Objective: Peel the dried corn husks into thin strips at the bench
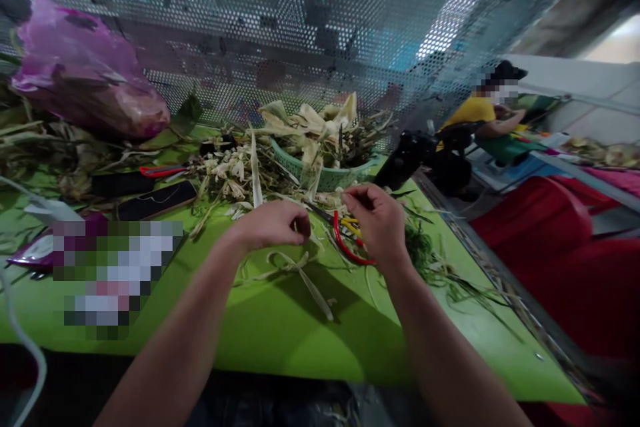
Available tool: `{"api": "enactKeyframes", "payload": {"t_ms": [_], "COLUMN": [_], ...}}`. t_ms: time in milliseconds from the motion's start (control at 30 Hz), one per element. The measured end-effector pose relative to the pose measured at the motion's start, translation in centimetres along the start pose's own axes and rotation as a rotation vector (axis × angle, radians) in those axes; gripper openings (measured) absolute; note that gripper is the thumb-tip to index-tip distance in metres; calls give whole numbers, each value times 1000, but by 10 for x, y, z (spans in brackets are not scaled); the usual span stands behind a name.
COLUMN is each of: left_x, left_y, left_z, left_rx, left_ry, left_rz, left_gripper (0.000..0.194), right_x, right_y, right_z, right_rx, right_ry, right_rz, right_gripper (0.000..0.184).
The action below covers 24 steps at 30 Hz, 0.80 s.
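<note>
My left hand (277, 223) is above the green tabletop, palm down with its fingers curled; what they hold, if anything, I cannot make out. Just below it lies a pale dried strip (315, 293), looped and crossed like a loose bow. To the right, my right hand (383, 223) is closed, thumb and forefinger pinched together near some pale plant bits; anything in the pinch is too small to name. Beside that hand, partly covered by it, are scissors (343, 240) with red and yellow handles, their blades pointing toward the left hand.
A green basket (325, 177) heaped with dried husks stands behind my hands. Dried flowers (233, 173), red-handled pliers (163, 171) and a dark block (157, 200) lie to the left, near a purple bag (90, 73). Green fibres (420, 250) lie right. Another person (480, 113) sits beyond.
</note>
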<state>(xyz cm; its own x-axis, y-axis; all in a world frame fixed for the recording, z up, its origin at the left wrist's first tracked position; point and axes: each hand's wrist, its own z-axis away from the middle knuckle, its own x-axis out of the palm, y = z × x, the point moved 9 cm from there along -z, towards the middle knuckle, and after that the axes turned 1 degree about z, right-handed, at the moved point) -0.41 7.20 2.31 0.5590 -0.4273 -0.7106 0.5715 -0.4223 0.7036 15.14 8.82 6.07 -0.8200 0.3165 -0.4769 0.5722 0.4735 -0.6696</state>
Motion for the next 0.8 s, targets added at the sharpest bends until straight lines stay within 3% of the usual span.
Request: {"api": "enactKeyframes", "payload": {"t_ms": [133, 233, 300, 400, 600, 800], "left_x": [19, 31, 33, 28, -21, -29], "left_y": [1, -4, -10, -12, -14, -10], "left_z": [9, 14, 19, 30, 45, 21], "left_rx": [-78, -132, -171, -164, -207, -103], "left_ry": [-140, -112, -33, 83, 485, 544], "left_rz": [-320, -424, -417, -330, 19, 486], "left_gripper": [27, 22, 18, 15, 5, 21], "right_x": [-8, -10, -10, -8, 8, 17], "right_y": [0, -2, -3, -4, -5, -22], "right_z": [-3, -4, -4, -3, 0, 5], "right_rx": [9, 10, 11, 7, 103, 59], "right_ry": [17, 11, -10, -44, -205, -341], "right_rz": [-35, -69, -85, -114, -358, -425], "right_gripper": [11, 12, 14, 17, 21, 16]}}
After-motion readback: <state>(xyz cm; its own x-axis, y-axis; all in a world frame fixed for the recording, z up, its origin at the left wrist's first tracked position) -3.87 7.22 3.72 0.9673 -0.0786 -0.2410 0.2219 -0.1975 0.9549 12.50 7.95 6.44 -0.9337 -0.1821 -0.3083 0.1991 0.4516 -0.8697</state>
